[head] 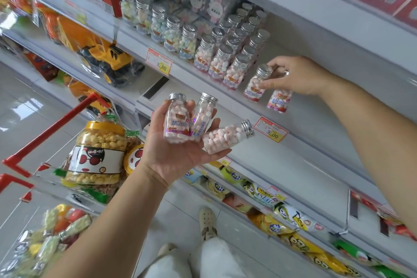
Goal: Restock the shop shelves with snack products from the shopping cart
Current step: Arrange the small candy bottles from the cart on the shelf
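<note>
My left hand (173,151) is palm up in front of the shelf and cradles three small clear candy bottles (177,119) with silver caps and pink-white sweets. My right hand (295,77) reaches to the white shelf (304,117) and grips two more of the same bottles: one (257,83) tilted with its base on the shelf, one (279,100) partly hidden under the palm. Rows of matching bottles (222,61) stand just left of them. The red-framed shopping cart (47,128) is at the lower left.
The cart holds a big yellow-lidded jar of puffed snacks (97,153) and bagged snacks (45,244). Yellow toy trucks (106,56) fill the shelves at left. Snack bags (286,216) line the lower shelf. Price tags (270,130) hang on the shelf edge. My feet (207,223) stand below.
</note>
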The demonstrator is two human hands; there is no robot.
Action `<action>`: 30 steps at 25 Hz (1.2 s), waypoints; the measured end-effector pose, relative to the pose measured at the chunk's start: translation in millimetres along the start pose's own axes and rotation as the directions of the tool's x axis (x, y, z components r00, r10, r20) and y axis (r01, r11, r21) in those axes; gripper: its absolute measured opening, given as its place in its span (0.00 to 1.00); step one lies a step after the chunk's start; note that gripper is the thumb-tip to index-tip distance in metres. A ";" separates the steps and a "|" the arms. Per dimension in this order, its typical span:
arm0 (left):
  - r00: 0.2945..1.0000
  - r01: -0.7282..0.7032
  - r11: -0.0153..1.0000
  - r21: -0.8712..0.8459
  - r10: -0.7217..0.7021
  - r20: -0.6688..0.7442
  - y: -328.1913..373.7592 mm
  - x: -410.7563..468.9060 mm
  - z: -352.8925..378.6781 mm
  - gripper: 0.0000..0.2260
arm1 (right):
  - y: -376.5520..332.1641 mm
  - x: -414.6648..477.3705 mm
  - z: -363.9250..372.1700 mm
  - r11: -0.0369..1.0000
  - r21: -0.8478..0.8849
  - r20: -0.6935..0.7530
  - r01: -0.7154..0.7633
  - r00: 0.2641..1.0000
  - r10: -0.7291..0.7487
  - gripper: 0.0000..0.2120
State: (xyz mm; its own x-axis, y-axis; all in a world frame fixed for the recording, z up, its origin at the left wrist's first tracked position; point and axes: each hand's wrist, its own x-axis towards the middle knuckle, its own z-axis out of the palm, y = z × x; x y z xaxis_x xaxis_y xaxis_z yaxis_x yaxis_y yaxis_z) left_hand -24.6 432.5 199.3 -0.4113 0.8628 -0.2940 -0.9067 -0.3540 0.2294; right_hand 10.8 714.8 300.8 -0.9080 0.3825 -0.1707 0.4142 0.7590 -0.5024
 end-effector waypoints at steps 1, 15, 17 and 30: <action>1.000 0.003 1.000 -0.002 -0.003 0.001 0.2 2.7 0.4 0.17 | -1.9 1.1 0.4 1.000 -0.003 0.007 0.005 1.000 -0.005 0.19; 1.000 -0.015 1.000 0.004 0.015 0.007 -9.3 22.3 8.1 0.18 | 15.4 2.8 -11.9 0.993 -0.075 -0.063 0.085 0.994 -0.090 0.17; 1.000 -0.026 1.000 -0.012 0.026 -0.001 -11.9 23.4 7.6 0.18 | 23.1 -1.2 -7.7 0.990 -0.099 -0.141 0.098 0.984 -0.112 0.15; 0.998 -0.050 0.997 -0.066 0.048 -0.031 -24.1 26.9 9.5 0.19 | 57.2 -3.8 27.0 0.888 0.454 -0.158 0.079 0.987 -0.007 0.17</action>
State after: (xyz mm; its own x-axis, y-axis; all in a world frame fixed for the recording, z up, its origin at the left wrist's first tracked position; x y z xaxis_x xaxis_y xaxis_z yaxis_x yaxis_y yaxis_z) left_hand -13.0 467.7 194.7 -0.4567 0.8335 -0.3110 -0.8894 -0.4195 0.1816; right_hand 36.3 742.5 249.9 -0.8896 0.4558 -0.0308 0.2673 0.4648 -0.8441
